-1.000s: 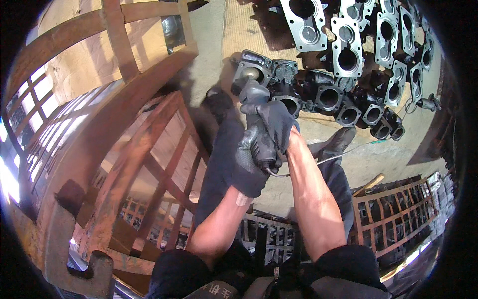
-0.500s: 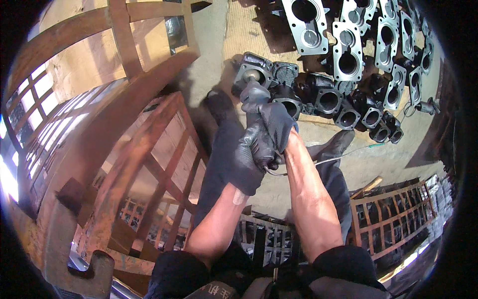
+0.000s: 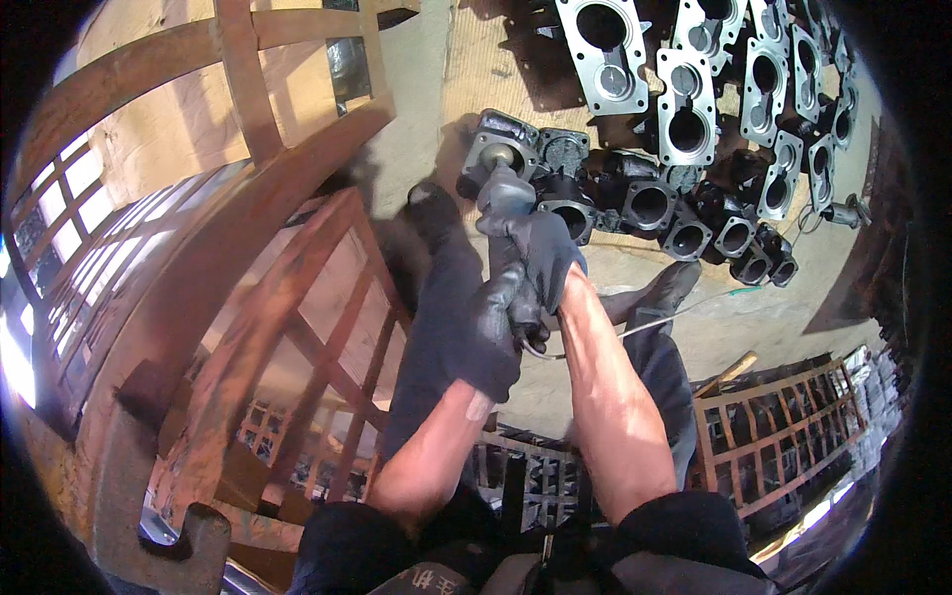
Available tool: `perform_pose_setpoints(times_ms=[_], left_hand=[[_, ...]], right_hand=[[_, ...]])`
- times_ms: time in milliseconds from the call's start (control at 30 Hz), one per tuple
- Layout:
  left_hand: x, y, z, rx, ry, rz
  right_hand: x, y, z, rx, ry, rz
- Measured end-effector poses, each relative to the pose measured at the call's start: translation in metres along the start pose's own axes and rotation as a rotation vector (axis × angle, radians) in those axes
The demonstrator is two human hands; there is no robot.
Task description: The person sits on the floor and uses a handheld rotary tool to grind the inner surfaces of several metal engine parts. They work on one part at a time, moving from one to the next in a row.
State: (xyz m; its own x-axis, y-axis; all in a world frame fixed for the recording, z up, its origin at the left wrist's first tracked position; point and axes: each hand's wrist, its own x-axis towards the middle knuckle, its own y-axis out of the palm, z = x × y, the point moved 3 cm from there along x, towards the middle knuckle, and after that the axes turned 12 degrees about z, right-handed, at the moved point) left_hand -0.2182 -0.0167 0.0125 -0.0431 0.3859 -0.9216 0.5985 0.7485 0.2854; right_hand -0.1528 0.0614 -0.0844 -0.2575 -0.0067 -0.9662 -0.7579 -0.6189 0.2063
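Rusty steel rack (image 3: 263,183) at left: cut off by the dark lens rim, surfaces scaled and brown, flat bars crossing at angles. A pale, smooth sheet (image 3: 169,149) sits behind the bars; whether wood or cardboard cannot be determined.

Low crate (image 3: 702,436) at lower right: rusted grid of thin bars, its contents dark and hard to make out. Ribbed tan mat (image 3: 476,59): cut off at the top and largely covered by castings.

Bright, flat-faced metal plates (image 3: 686,79), pierced with round holes, stand in rows at upper right; the furthest blur into the rim. Below them, black castings (image 3: 650,205) with round bores and square flanges lie in a line. The end casting (image 3: 478,159) rests at the mat's left edge, directly ahead of the hands.

Left hand (image 3: 493,332) and right hand (image 3: 550,253), in dark textured gloves, are both closed firmly around a dark corded tool (image 3: 527,312), pointed at that casting. Most fingers and much of the tool body are concealed. The thin grey cord (image 3: 650,325) passes behind the right forearm. A pale rounded piece (image 3: 499,156) shows in the casting's opening; to which item it belongs is unclear.
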Motion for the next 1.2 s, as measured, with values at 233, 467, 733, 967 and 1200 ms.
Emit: perform_pose_setpoints(times_ms=[233, 467, 733, 967, 1200], left_hand=[[-0.014, -0.009, 0.017, -0.137, -0.126, -0.036], [-0.011, -0.002, -0.001, -0.103, -0.031, -0.008], [0.011, 0.010, -0.018, -0.191, 0.001, -0.006], [-0.005, 0.009, -0.018, -0.107, 0.041, -0.020], [-0.019, 0.018, -0.034, -0.121, -0.051, 0.009]], right_hand=[[-0.020, 0.017, -0.011, 0.667, -0.189, 0.226], [-0.005, 0.018, -0.013, 0.509, -0.199, 0.263], [0.059, 0.010, -0.045, 0.068, -0.562, 0.161], [0.018, 0.015, -0.028, 0.353, -0.353, 0.191], [0.006, 0.015, -0.016, 0.495, -0.256, 0.237]])
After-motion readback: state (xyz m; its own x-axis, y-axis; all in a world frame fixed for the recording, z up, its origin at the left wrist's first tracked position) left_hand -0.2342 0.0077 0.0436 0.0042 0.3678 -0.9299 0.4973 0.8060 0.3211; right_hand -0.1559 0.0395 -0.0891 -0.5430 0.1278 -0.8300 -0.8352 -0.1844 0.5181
